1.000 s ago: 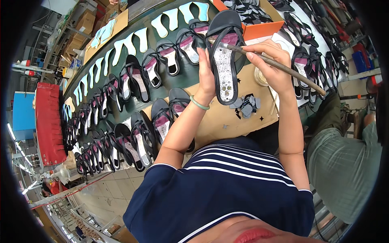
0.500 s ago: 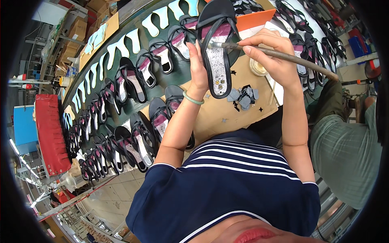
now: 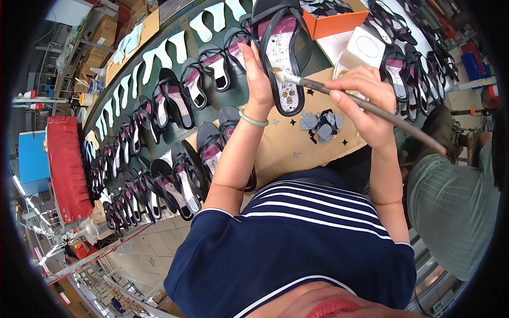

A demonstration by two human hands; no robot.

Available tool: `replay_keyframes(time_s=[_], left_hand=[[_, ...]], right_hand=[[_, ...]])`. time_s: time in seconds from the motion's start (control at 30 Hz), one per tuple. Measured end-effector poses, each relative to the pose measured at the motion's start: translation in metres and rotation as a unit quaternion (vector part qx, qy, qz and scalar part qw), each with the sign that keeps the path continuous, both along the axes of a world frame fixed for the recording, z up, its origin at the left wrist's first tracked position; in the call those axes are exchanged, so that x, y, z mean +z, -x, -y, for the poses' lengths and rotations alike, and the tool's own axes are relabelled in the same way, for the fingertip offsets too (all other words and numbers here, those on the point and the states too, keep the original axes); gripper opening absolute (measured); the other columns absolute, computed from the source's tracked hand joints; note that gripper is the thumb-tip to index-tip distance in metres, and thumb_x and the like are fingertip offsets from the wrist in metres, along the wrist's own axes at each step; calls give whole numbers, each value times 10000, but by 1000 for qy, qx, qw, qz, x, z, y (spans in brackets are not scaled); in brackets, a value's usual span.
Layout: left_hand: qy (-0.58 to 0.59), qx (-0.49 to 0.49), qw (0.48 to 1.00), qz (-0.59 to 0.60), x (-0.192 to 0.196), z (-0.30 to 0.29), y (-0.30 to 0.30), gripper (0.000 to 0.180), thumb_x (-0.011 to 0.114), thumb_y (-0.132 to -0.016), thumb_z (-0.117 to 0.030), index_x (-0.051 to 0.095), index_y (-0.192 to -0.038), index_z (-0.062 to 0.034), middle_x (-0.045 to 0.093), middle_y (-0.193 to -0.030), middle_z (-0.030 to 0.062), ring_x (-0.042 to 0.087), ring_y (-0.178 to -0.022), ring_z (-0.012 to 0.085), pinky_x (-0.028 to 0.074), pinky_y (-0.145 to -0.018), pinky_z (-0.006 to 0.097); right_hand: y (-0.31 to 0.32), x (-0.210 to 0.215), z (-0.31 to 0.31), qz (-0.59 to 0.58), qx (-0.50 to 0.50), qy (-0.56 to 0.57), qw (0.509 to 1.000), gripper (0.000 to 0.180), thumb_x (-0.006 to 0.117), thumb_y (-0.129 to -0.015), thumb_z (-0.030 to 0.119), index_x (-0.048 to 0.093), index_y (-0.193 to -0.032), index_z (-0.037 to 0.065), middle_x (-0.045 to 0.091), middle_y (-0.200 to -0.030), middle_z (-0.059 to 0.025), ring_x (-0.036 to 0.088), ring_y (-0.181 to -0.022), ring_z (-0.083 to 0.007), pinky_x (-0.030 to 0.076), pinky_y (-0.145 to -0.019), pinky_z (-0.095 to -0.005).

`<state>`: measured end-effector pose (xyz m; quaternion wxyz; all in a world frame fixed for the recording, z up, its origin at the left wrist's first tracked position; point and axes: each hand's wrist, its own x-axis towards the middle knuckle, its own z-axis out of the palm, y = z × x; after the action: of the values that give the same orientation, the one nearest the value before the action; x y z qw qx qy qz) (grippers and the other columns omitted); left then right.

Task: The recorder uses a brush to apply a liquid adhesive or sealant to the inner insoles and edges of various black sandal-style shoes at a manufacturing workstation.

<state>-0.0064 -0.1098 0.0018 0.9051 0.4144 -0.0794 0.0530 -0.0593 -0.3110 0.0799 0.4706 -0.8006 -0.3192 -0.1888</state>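
Note:
My left hand grips a black strappy sandal by its side edge, held up over the bench with the footbed toward me. A pale, speckled surface covers that footbed, with purple under the straps and a few round yellowish marks at the heel. In my right hand is a long-handled brush, its fingers closed around the dark handle. The bristles touch the left edge of the footbed near its middle. Below the sandal, a pile of small grey patches lies on brown cardboard.
Rows of similar sandals line the green bench at left, with pale insole pieces behind them. An orange box of dark pieces and a white container stand beyond my right hand. A person in grey-green sits at right.
The brush has moved down and left across the footbed, its handle tilting lower. The sandal has shifted slightly up. More of the white container and orange box shows.

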Motion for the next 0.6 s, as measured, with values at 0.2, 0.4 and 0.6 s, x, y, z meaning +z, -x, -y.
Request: replay_keyframes(time_s=[0.2,0.4,0.6], left_hand=[[16,23,1000,-3,-5,-5,-12,730,224,-982,-648,443,-1348,-54,608,-1174,62,608,-982,142,521,-829,291],[24,20,999,-30,-6,-10,-17,729,247,-978,-652,474,-1303,-40,619,-1148,79,616,-964,161,527,-815,304],[-6,-44,997,-62,-1,-6,-20,739,200,-979,-653,509,-1264,-45,651,-1048,75,646,-867,171,553,-733,315]], right_hand=[[22,-7,-3,24,-15,14,1000,103,712,-762,81,716,-852,31,702,-775,-61,608,-712,-189,359,-772,-344],[21,-2,6,6,24,34,999,125,730,-737,72,719,-857,37,703,-777,-59,614,-726,-192,360,-785,-344],[-18,21,32,-25,182,58,981,117,702,-749,70,714,-844,3,699,-802,-103,629,-741,-204,407,-740,-311]])
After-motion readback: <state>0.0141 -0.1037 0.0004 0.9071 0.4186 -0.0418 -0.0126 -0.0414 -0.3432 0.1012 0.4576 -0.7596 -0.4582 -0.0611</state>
